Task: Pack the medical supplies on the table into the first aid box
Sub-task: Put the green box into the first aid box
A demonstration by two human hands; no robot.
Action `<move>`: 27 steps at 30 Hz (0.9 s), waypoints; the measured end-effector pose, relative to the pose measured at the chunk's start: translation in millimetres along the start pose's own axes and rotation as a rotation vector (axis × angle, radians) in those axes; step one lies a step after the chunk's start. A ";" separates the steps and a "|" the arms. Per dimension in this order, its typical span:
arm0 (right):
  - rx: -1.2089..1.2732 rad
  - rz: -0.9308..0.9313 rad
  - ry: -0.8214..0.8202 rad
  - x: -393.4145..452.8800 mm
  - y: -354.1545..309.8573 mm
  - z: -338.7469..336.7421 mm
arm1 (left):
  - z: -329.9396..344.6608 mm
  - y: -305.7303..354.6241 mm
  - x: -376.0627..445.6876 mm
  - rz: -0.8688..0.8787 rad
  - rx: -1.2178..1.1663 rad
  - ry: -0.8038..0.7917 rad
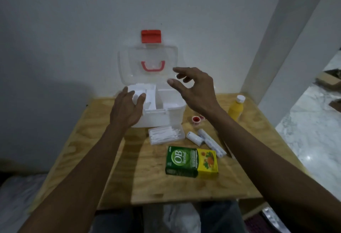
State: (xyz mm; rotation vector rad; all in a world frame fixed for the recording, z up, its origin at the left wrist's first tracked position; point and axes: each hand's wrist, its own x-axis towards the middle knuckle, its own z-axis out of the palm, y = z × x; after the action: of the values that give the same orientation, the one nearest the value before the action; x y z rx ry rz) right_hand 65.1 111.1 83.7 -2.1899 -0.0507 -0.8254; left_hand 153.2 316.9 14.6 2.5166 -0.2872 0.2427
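Observation:
A white first aid box [162, 116] stands at the back of the wooden table [147, 182], its clear lid [147, 62] with a red handle and red latch leaning open against the wall. My left hand [125, 109] rests on the box's left front corner, fingers spread over the inner tray. Above the box's right side my right hand [195, 88] hovers, fingers apart and holding nothing. On the table lie a clear case of cotton swabs [166, 134], two white bandage rolls [206, 141], a green and yellow medicine carton [191, 161], small red-capped pots [196, 119] and a yellow bottle [236, 109].
A white wall stands right behind the box and a white pillar [287, 38] rises at the table's right rear corner. Marble floor [313, 131] lies to the right. My knees show under the table's near edge.

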 end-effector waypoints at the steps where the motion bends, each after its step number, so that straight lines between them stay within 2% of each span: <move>1: 0.006 0.013 -0.034 -14.8 2.7 -6.1 | 0.0 -0.7 -0.3 0.000 0.001 -0.002; 7: 0.042 0.118 -0.262 -104.4 26.8 -40.4 | -1.9 1.8 -1.9 0.018 0.022 -0.005; 12: 0.034 0.160 -0.386 -150.9 44.4 -57.1 | -3.3 5.7 -3.2 0.009 0.018 0.005; 27: 0.069 0.051 -0.446 -163.3 50.4 -57.5 | -4.3 6.7 -3.1 0.005 0.024 -0.003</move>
State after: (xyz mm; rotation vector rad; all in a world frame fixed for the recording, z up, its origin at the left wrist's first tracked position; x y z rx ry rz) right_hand -80.4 72.5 -15.5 -2.2593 -0.2382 -0.2901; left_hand 148.0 314.5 20.9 2.5403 -0.2936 0.2463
